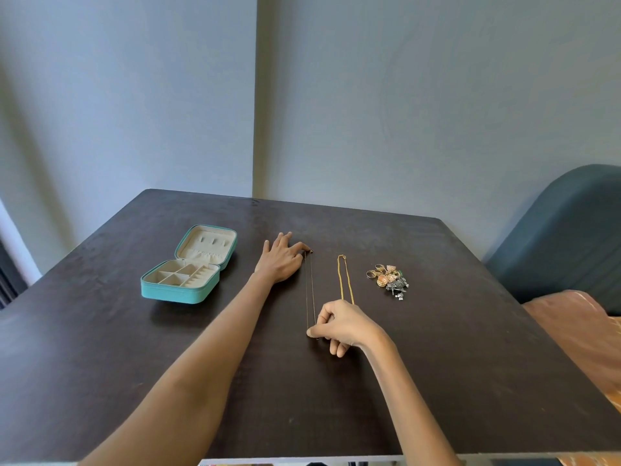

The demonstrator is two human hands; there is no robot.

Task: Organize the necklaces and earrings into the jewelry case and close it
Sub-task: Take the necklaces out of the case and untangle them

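Note:
A teal jewelry case lies open on the left of the dark table, its cream compartments empty and its lid tipped back. A thin dark necklace is stretched straight along the table. My left hand pinches its far end by the clasp. My right hand pinches its near end. A gold necklace lies just to the right, its near end hidden behind my right hand. Further right sits a heap of earrings.
A blue-grey chair back stands off the table's right edge, with a brown cloth below it. A plain wall rises behind the table. The near table edge runs along the bottom of the view.

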